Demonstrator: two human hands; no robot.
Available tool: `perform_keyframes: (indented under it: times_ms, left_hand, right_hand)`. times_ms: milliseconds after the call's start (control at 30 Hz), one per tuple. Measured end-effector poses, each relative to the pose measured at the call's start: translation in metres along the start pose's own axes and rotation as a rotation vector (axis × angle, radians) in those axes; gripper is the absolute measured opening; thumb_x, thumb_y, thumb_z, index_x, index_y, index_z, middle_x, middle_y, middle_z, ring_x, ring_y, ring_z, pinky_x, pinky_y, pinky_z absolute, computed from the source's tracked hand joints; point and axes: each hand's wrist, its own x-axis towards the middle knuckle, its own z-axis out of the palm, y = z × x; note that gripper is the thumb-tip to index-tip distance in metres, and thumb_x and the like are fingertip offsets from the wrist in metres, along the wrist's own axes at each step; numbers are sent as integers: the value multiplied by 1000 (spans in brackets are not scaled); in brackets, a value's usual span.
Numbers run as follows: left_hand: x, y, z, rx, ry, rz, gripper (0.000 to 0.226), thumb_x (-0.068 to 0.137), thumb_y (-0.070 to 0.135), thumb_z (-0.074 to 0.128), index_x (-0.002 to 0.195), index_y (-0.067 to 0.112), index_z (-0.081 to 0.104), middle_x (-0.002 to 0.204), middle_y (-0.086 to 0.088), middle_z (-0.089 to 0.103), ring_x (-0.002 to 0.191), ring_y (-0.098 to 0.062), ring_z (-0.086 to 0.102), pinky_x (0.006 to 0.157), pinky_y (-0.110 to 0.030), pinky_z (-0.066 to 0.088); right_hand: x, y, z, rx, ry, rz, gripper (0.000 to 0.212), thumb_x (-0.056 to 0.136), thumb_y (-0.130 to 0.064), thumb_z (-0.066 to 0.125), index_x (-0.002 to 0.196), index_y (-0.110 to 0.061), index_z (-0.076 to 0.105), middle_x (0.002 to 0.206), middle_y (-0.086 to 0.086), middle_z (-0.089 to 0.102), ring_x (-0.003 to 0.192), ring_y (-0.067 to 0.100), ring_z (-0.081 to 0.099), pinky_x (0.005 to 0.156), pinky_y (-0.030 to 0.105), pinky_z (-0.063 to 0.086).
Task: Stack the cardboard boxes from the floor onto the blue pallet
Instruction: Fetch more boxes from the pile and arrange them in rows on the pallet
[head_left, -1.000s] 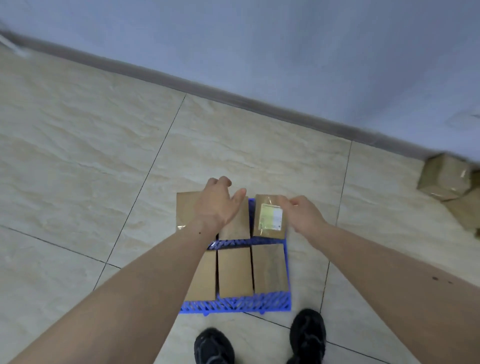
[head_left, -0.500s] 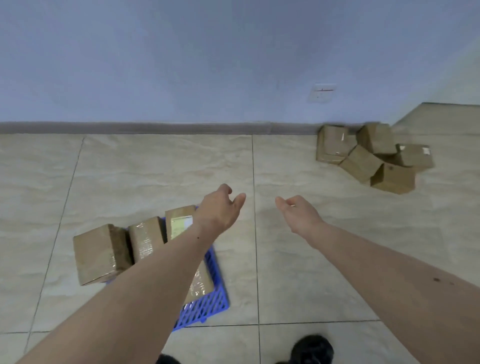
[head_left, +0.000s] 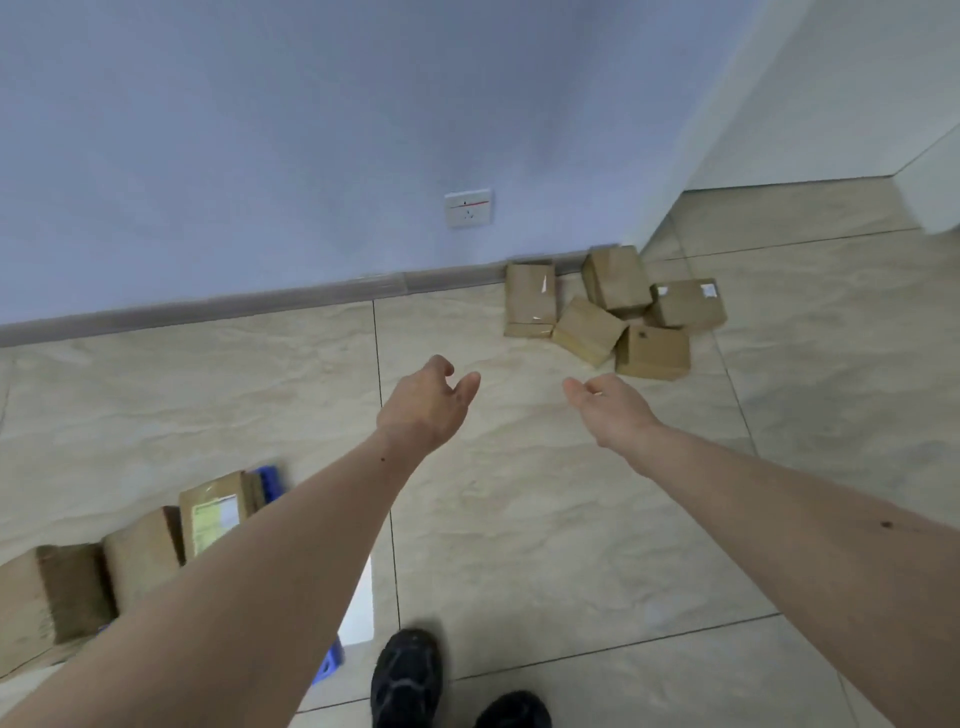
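Boxes are what I am after, and both my hands are free for them: my left hand and my right hand reach out ahead of me over the bare tile floor, fingers loosely curved, thumbs apart, holding nothing. I carry them spread like this, I judge, so they can close on the two sides of whichever carton I pick. The loose pile of cardboard boxes lies on the floor against the skirting board, near the corner of the blue wall, five that I can count, tumbled at odd angles and touching one another; my hands are well short of them. Down at my left, partly hidden under my forearm, the blue pallet already carries a row of boxes standing side by side, so the stacking is under way but not done. One of those, the labelled box, shows a yellow-green and white sticker whose print is too blurred to read; white stickers on two cartons in the pile are equally unreadable. A white wall socket sits above the skirting, and my black shoes point toward the pile.
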Motion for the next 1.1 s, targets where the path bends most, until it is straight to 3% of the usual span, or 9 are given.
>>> perform_keyframes:
  times_ms: [133, 233, 400, 467, 567, 667, 733, 867, 1100]
  left_hand:
    - [36, 40, 7, 11, -10, 22, 53, 94, 55, 42, 131, 17, 48, 111, 0, 66, 111, -25, 57, 94, -41, 47]
    - [71, 64, 12, 14, -16, 29, 53, 95, 55, 42, 131, 18, 48, 109, 2, 66, 109, -24, 57, 93, -42, 47]
    - [140, 93, 18, 34, -54, 20, 52, 95, 55, 42, 130, 18, 48, 109, 2, 67, 111, -25, 57, 92, -41, 48]
    - [167, 102, 19, 42, -54, 5, 51, 95, 56, 41, 129, 19, 48, 109, 3, 66, 110, -24, 57, 92, -41, 47]
    - [205, 107, 26, 64, -55, -32, 51, 94, 58, 41, 129, 22, 49, 108, 1, 67, 110, -25, 57, 93, -42, 48]
    - [238, 105, 41, 73, -68, -74, 51, 93, 59, 40, 129, 23, 48, 112, 0, 66, 110, -25, 57, 93, -43, 48]
    - [260, 102, 54, 68, -65, -84, 51, 93, 58, 40, 128, 22, 49, 115, 0, 66, 113, -25, 56, 93, -42, 47]
    - [305, 91, 89, 90, -52, -88, 51, 95, 56, 40, 130, 19, 48, 123, 0, 61, 118, -24, 52, 91, -40, 45]
    - [383, 63, 157, 37, -51, -180, 61, 96, 58, 36, 139, 15, 41, 134, -9, 49, 123, -29, 48, 98, -45, 42]
  right_hand:
    - [34, -1, -37, 55, 28, -1, 39, 96, -52, 41, 92, -14, 51, 86, 4, 49, 82, 25, 48, 73, 37, 38]
    - [68, -9, -58, 75, 46, -10, 36, 95, -47, 44, 74, -17, 45, 73, 3, 44, 76, 25, 45, 69, 38, 36]
    - [131, -32, -89, 56, 30, 33, 40, 97, -47, 43, 117, -14, 56, 111, 8, 57, 104, 30, 55, 92, 42, 46]
    - [158, -41, -97, 23, 22, 45, 38, 97, -48, 42, 118, -17, 51, 117, 7, 53, 108, 28, 52, 93, 41, 43]
    - [199, -47, -97, -48, 26, 34, 31, 96, -49, 42, 104, -19, 44, 106, 5, 48, 95, 25, 49, 82, 38, 41]
    - [239, -50, -90, -152, 21, 17, 41, 90, -57, 41, 97, -17, 45, 109, 9, 51, 98, 28, 51, 79, 38, 40]
    - [265, -51, -87, -240, 1, 5, 53, 91, -59, 39, 112, -13, 54, 125, 11, 51, 114, 33, 49, 92, 43, 43]
    - [318, -53, -75, -383, -30, -21, 69, 93, -61, 39, 142, -13, 42, 145, 9, 41, 133, 33, 38, 108, 48, 34]
    - [419, -32, -21, -575, -77, -42, 86, 87, -72, 33, 145, -8, 41, 149, 13, 36, 135, 35, 30, 109, 46, 27]
